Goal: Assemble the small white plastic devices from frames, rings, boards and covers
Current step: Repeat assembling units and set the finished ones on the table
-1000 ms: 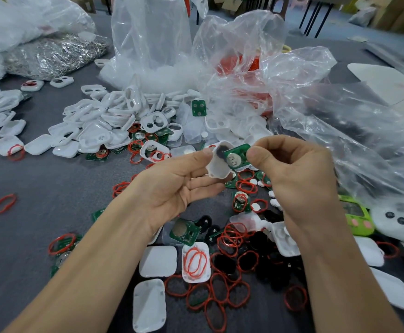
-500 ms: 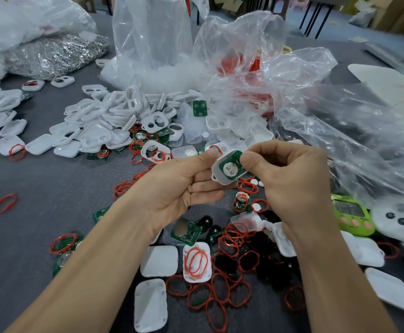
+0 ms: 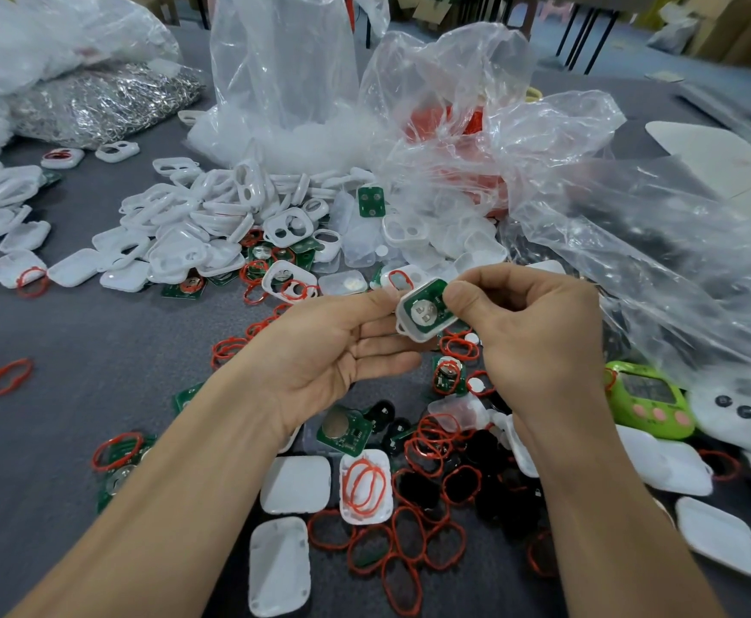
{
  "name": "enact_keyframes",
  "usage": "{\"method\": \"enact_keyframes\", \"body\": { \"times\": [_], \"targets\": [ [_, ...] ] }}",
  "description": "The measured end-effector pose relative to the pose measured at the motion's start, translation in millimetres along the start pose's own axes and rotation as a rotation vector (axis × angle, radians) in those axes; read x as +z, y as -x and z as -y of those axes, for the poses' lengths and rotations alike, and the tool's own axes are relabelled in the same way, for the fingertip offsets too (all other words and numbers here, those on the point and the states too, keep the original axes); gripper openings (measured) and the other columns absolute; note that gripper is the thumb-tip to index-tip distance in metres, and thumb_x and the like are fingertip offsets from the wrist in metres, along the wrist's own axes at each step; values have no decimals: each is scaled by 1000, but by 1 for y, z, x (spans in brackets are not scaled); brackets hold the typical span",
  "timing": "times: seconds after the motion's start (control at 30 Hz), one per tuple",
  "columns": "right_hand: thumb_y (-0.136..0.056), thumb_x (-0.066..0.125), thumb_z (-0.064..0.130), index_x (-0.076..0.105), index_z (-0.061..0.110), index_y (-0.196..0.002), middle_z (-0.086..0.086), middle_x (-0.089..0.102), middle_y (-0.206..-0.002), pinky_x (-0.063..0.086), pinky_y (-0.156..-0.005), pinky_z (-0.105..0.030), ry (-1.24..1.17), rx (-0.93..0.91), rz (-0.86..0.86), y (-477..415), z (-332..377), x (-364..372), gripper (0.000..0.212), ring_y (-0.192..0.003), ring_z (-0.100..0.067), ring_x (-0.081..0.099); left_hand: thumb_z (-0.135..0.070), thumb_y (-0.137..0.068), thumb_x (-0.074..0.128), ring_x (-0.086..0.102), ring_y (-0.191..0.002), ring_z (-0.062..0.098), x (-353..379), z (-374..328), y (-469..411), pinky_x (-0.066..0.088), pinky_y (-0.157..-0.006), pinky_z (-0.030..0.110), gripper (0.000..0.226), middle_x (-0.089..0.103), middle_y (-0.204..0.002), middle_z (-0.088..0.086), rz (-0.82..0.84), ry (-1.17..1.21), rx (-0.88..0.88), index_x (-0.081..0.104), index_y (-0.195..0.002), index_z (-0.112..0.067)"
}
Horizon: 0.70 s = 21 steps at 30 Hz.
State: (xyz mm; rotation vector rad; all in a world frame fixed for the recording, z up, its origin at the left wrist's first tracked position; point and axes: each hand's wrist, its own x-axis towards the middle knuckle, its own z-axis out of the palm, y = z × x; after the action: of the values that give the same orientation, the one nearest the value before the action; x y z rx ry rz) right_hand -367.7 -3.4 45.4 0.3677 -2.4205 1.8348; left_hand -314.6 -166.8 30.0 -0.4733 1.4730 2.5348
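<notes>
Above the grey table my two hands meet over a small white frame (image 3: 411, 330) with a green board (image 3: 425, 307) lying in it, its round metal cell facing me. My left hand (image 3: 342, 350) pinches the frame's left edge between thumb and fingers. My right hand (image 3: 529, 336) pinches the right side, thumb pressing on the board. Loose red rings (image 3: 409, 550), white covers (image 3: 295, 483) and more green boards (image 3: 344, 430) lie below my hands. A heap of white frames (image 3: 195, 234) lies at the back left.
Crumpled clear plastic bags (image 3: 610, 225) rise behind and to the right. A bag of shiny metal parts (image 3: 97, 100) sits far left. A green toy-like device (image 3: 650, 399) lies at the right, next to black round pieces (image 3: 494, 483).
The green board, held tilted beside the white frame a second ago, now lies seated flat inside it. Both hands have stayed close together, shifting slightly.
</notes>
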Motion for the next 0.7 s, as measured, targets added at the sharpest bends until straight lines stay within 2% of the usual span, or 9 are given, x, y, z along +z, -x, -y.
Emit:
{"method": "enact_keyframes", "body": {
  "times": [0.13, 0.27, 0.37, 0.43, 0.57, 0.63, 0.7],
  "targets": [
    [-82, 85, 22, 76, 28, -71, 13, 73, -66, 60, -64, -32, 105, -56, -36, 2, 0, 2, 15, -63, -11, 70, -29, -78, 69, 73, -63, 12, 0, 0, 0, 61, -60, 25, 24, 78, -83, 11, 0, 6, 3, 83, -83, -9],
    [-80, 86, 25, 75, 29, -69, 20, 69, -63, 45, -53, -12, 177, -107, -87, 3, 0, 3, 16, -55, -3, 64, -25, -83, 65, 66, -49, 7, 2, 0, 2, 62, -61, 26, 22, 72, -65, 4, 22, 18, 15, 76, -86, -6],
    [-80, 86, 27, 75, 29, -70, 19, 68, -60, 43, -52, -11, 221, -144, -121, 5, 1, 5, 15, -56, -2, 63, -21, -89, 63, 64, -47, 7, 4, -1, 2, 63, -61, 26, 20, 69, -61, 3, 18, 27, 21, 75, -83, -6],
    [-79, 86, 27, 75, 28, -70, 19, 66, -58, 43, -54, -10, 254, -178, -157, 6, 1, 6, 14, -57, -1, 62, -17, -99, 56, 63, -45, 6, 5, -1, 3, 63, -64, 26, 27, 65, -54, 1, 24, 40, 18, 73, -81, -7],
    [-78, 86, 29, 74, 28, -69, 20, 64, -58, 44, -55, -12, 292, -226, -191, 8, 1, 9, 14, -59, -2, 61, -16, -103, 51, 63, -45, 5, 5, -1, 3, 63, -67, 24, 23, 62, -50, -1, 49, 44, 22, 67, -91, -4],
    [-78, 85, 30, 74, 28, -69, 18, 65, -57, 44, -54, -13, 280, -223, -193, 8, 1, 9, 14, -58, -5, 61, -16, -102, 53, 65, -48, 7, 4, -1, 2, 63, -65, 25, 26, 66, -55, 2, 54, 56, 27, 71, -87, -5],
    [-79, 84, 29, 73, 29, -67, 17, 67, -59, 44, -52, -14, 198, -190, -206, 7, 0, 8, 16, -54, -7, 61, -18, -96, 59, 73, -61, 14, 3, -1, 2, 63, -61, 27, 25, 75, -72, 10, 36, 67, 24, 78, -86, -5]
  ]
}}
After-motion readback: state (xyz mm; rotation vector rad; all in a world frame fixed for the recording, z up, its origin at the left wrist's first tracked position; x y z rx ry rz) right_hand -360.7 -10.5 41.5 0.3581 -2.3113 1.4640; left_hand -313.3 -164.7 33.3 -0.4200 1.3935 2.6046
